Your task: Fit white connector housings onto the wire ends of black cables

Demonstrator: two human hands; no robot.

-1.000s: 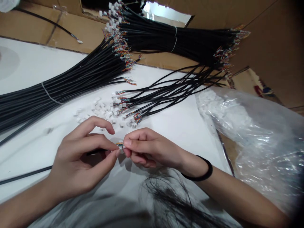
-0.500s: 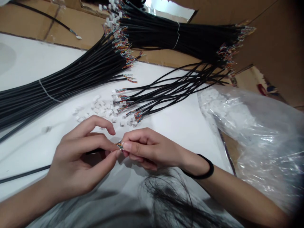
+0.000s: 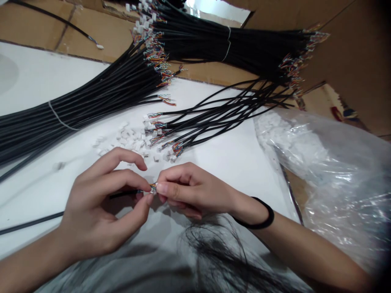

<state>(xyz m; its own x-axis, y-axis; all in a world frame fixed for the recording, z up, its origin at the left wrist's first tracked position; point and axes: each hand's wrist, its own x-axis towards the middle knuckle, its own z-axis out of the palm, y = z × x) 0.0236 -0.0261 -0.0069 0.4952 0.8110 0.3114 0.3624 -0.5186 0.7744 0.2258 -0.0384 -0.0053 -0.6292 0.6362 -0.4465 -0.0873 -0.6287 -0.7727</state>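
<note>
My left hand has its thumb and forefinger at the coloured wires of a black cable, which runs behind its fingers and out to the left edge. The thumb is slightly apart from the forefinger, and the wires pass between them. Pressed together at the wires' right end are the fingertips of my right hand; they cover most of a small white connector. Just beyond both hands lies a scatter of white connectors on the white surface.
A tied bundle of black cables lies at the left, another at the back. Loose cables with coloured wire ends spread across the middle. A clear plastic bag of white pieces sits at the right, beside cardboard.
The thumb of my left hand has moved slightly down and left, away from the wire ends, and more of the black cable shows between its fingers. My right hand has barely moved.
</note>
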